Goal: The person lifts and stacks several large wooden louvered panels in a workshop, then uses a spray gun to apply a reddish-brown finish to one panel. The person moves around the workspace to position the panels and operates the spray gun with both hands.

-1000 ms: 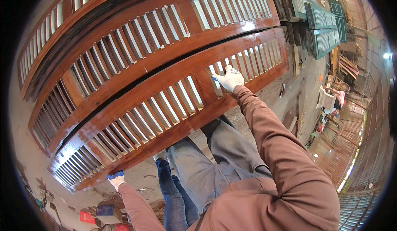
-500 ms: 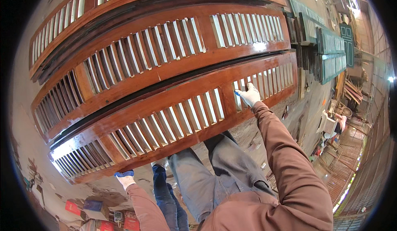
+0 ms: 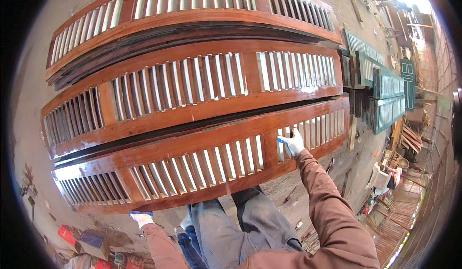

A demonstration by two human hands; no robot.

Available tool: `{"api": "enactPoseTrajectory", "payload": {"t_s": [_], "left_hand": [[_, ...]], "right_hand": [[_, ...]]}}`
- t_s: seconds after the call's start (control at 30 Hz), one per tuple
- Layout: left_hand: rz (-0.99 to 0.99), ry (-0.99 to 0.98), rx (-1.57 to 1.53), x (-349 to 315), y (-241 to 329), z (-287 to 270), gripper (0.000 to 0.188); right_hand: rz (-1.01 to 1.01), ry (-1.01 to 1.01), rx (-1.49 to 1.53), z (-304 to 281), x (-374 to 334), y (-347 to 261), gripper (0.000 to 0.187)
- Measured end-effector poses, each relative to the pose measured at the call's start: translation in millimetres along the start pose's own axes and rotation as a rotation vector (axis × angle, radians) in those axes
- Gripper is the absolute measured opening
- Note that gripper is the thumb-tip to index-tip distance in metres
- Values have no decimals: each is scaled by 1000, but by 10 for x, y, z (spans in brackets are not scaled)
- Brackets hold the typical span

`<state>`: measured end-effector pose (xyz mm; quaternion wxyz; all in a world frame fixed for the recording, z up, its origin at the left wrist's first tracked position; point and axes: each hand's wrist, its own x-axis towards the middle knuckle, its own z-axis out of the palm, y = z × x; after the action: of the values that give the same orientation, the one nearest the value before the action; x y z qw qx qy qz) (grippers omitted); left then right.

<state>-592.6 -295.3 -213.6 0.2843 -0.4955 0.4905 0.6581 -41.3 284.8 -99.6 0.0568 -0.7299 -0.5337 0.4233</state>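
Note:
A reddish-brown louvered wooden shutter with glossy varnish lies lengthwise in front of my legs. My left hand, in a white glove with blue fingertips, grips its near edge toward the left end; part of the fingers is hidden at the edge. Gloved the same way, my right hand holds the shutter by its slats, right of the middle, with some fingers tucked between them. Just beyond, a second louvered shutter lies alongside, a dark narrow gap between the two.
A further brown shutter rests on a stack at the back. Green shutters stand at the right, near a green panelled door. Boxes sit at the lower left. Behind my left arm, a person's blue-trousered leg shows.
My view has shifted, so the shutters appear lower and more of the back one shows. Both hands keep about the same places on the near shutter.

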Motion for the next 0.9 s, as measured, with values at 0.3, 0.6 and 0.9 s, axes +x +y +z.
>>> {"api": "enactPoseTrajectory", "payload": {"t_s": [0.3,0.6,0.9], "left_hand": [[53,65,7,-365,-172,354,54],[-86,-207,-175,-479,-189,-36,37],[258,-56,-317,-991,-150,7,50]], "right_hand": [[-93,-45,244,-216,-282,-823,49],[-163,-10,-294,-407,84,-1411,67],[-156,-206,292,-204,900,-507,52]]}}
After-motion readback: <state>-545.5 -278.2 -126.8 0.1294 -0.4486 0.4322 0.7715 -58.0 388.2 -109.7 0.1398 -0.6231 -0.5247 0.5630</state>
